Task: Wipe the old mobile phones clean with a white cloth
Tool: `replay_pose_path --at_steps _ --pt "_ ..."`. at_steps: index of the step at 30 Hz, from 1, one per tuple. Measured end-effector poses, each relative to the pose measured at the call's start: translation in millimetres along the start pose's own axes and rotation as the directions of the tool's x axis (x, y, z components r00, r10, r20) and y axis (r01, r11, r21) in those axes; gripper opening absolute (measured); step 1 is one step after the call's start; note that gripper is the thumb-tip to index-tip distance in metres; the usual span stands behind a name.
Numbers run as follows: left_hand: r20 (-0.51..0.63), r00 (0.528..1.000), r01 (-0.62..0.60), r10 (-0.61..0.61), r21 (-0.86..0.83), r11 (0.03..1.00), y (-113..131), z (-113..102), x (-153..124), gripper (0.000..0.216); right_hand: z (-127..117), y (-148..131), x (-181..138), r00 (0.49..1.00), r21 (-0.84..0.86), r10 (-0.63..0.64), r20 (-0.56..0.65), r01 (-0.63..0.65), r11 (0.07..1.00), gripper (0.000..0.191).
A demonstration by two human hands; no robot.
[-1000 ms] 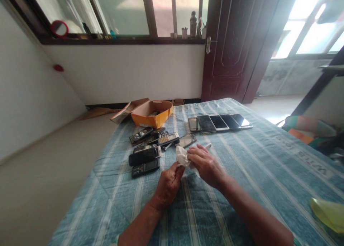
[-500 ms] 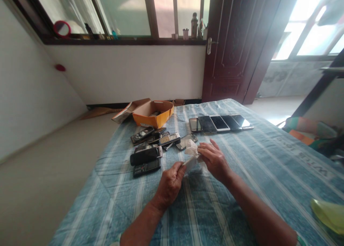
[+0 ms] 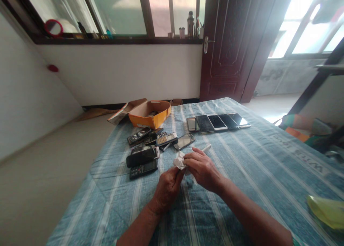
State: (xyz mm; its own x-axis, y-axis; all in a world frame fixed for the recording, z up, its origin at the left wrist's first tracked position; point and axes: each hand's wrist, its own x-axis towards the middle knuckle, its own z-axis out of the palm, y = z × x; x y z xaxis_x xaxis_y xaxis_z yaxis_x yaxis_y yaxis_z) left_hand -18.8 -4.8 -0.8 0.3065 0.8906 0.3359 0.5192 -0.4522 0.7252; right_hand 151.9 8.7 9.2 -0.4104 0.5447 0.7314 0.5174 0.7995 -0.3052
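Observation:
My left hand (image 3: pixel 168 188) is closed on the near end of a thin, pale-edged phone (image 3: pixel 207 148). Most of the phone is hidden behind my fingers; its far end sticks out beyond my right hand (image 3: pixel 202 169). A crumpled white tissue (image 3: pixel 179 161) is pinched in my right fingers and pressed against the phone near my left thumb. Just beyond my hands a grey touchscreen phone (image 3: pixel 185 141) lies flat on the striped cloth. Left of them is a loose pile of old phones, with a black keypad phone (image 3: pixel 143 169) nearest.
An open orange box (image 3: pixel 158 119) stands at the far left with something dark inside. Several phones (image 3: pixel 217 122) lie in a row at the back right. The blue striped cloth (image 3: pixel 242 167) covers the surface. A yellow-green item (image 3: pixel 326 210) lies at right.
My right hand and the tissue have moved left along the phone towards my left hand. The phone's far end now shows past my right hand. The camera view has shifted slightly.

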Motion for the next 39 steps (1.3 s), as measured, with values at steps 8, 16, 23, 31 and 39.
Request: replay_pose_path --at_steps 8,16,23,31,39 --pt "0.0 0.999 -0.045 0.045 0.063 0.997 -0.9 -0.8 -0.6 0.03 -7.7 20.0 -1.3 0.997 -0.097 0.07 -0.032 -0.072 0.993 0.023" --pt "-0.019 0.999 -0.043 0.045 0.089 0.995 1.2 -0.8 1.6 0.035 -11.8 55.5 -9.6 0.885 -0.17 0.358 -0.299 -0.418 0.892 0.043" --pt "-0.037 0.998 -0.039 0.043 0.096 0.995 -1.5 -0.1 1.3 0.037 -4.1 62.9 -8.4 0.641 0.095 0.653 -0.403 -0.681 0.726 0.05" --pt "-0.005 1.0 0.025 -0.024 0.082 0.996 -0.3 -4.8 2.7 0.037 0.2 40.4 -8.1 0.887 -0.199 0.299 -0.351 -0.383 0.902 0.037" --pt "0.007 1.0 0.008 -0.008 0.075 0.997 2.9 -5.7 3.8 0.033 11.9 14.7 -1.0 0.975 -0.314 0.114 -0.19 -0.17 0.934 0.032"
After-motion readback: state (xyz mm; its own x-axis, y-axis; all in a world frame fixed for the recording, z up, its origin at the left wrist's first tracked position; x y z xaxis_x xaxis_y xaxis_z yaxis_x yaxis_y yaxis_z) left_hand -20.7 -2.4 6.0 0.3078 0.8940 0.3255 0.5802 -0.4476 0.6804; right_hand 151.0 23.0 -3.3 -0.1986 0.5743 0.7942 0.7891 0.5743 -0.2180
